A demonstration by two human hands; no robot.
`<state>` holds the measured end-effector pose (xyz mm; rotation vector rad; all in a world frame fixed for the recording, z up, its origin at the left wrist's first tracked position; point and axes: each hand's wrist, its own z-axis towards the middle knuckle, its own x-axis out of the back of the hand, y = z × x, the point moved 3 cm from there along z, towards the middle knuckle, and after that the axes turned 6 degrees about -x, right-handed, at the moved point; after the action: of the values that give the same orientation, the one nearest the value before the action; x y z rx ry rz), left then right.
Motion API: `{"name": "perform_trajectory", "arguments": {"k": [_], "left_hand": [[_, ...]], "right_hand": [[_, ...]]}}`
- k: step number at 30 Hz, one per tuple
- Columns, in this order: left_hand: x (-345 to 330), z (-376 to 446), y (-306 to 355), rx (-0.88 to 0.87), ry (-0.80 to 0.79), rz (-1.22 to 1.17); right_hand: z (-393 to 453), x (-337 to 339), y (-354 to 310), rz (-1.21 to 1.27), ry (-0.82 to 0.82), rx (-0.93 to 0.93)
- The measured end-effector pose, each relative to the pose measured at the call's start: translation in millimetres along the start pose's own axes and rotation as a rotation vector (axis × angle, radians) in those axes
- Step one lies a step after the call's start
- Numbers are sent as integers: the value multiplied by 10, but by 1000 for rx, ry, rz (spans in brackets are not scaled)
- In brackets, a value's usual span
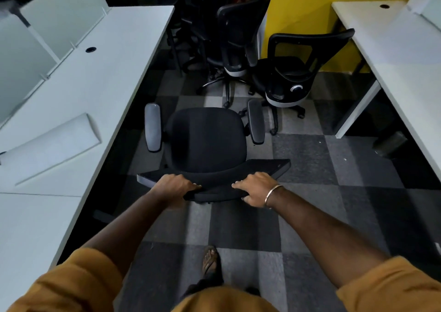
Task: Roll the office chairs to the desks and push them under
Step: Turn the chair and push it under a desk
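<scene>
- Far to the left of both hands runs a long white desk (100, 77), with a cable hole (91, 49) in its top and frosted divider panels (31, 49) along its far edge.
- A loose white panel (55, 144) lies flat on that desk, up and to the left of the left hand.
- The left hand (175, 184) grasps the top edge of the backrest of a black office chair (206, 142), fingers curled over the edge.
- The chair's seat and two grey armrests (152, 126) lie just beyond the hands; the chair stands in the aisle beside the left desk, not under it.
- The right hand (256, 188) clasps the same backrest edge, just right of the left hand, thumb below and fingers on top; a metal bangle (272, 193) sits on its wrist.
- Well ahead of the hands, two more black chairs (241, 39) (293, 72) stand close together near a yellow wall (310, 3).
- Far to the right of the right hand is a second white desk (393, 49).
- Below the hands, a sandalled foot (210, 259) stands on the checkered grey carpet (310, 158), and orange sleeves (78, 280) cover the upper arms.
</scene>
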<state>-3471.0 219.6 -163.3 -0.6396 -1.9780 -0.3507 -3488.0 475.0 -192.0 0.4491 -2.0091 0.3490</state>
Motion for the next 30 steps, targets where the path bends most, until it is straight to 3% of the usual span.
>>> {"name": "perform_trajectory", "arguments": {"k": [5,10,17,30], "left_hand": [[65,-207,438,94,78,-56],[125,-397,724,303,225,-72],[-107,-572,1257,246,257,-130],[-544,-1373,1575,254,266,-116]], "right_hand": [[-402,52,135,-7,110,64],[-619,204,99,-9,232,35],[-1122,-124,138,-57,240,-18],[-1908,-627,-719,11,247,-152]]}}
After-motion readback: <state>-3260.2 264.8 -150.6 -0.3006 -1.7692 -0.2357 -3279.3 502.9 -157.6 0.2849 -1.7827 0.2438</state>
